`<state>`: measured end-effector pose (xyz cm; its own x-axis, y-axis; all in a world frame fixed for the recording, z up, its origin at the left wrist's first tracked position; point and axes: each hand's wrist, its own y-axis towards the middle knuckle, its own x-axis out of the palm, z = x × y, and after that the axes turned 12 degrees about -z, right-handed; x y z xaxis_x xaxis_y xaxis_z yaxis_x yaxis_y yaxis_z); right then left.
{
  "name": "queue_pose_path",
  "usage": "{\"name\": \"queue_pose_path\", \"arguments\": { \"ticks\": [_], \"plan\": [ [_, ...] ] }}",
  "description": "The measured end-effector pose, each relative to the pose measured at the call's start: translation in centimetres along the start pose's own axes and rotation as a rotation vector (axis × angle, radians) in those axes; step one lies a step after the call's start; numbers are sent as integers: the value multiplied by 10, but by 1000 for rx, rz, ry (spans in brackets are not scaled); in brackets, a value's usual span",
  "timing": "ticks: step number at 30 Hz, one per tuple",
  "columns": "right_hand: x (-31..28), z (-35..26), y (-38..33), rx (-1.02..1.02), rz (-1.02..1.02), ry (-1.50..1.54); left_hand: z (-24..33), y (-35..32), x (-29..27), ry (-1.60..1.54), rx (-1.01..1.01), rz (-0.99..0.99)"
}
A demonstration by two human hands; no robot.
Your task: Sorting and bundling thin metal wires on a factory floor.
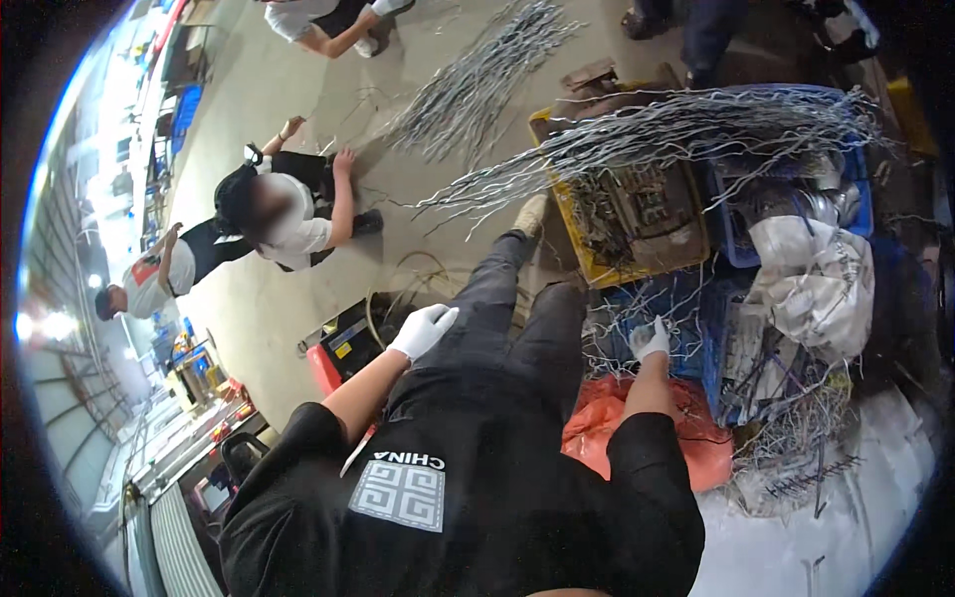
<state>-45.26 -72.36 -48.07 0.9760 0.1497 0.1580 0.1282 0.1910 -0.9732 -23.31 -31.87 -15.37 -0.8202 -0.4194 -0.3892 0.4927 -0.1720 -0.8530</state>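
Note:
My left hand (425, 331), in a white glove, lies on my left thigh with its fingers stretched out and nothing in them. On the right, my right hand (650, 340), also white-gloved, is over a blue crate (629, 301) among thin bent metal wires (684, 298). Its fingers look curled, and what they hold, if anything, is too small to make out. A red plastic bag (688, 445) lies beneath my right forearm. Ahead of the hand, a long bundle of wavy grey metal rods (637, 139) rests across a yellow crate (582, 234) and another blue crate (863, 189).
A second rod bundle (482, 80) lies on the floor (328, 80) ahead. A person in a white shirt (298, 224) crouches to the left; others are farther off. A white sack (811, 279) sits on the right crates. By my left leg are a black box (353, 338) and a coiled hose (376, 313).

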Motion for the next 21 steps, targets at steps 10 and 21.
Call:
{"name": "queue_pose_path", "arguments": {
  "ticks": [10, 21],
  "plan": [
    [-20, 34, 43, -696, -113, -540, 31, 21, -2, 48, 117, -49],
    [-24, 161, -215, -508, -261, 47, 97, 28, -12, 145, 302, -194]
  ]
}}
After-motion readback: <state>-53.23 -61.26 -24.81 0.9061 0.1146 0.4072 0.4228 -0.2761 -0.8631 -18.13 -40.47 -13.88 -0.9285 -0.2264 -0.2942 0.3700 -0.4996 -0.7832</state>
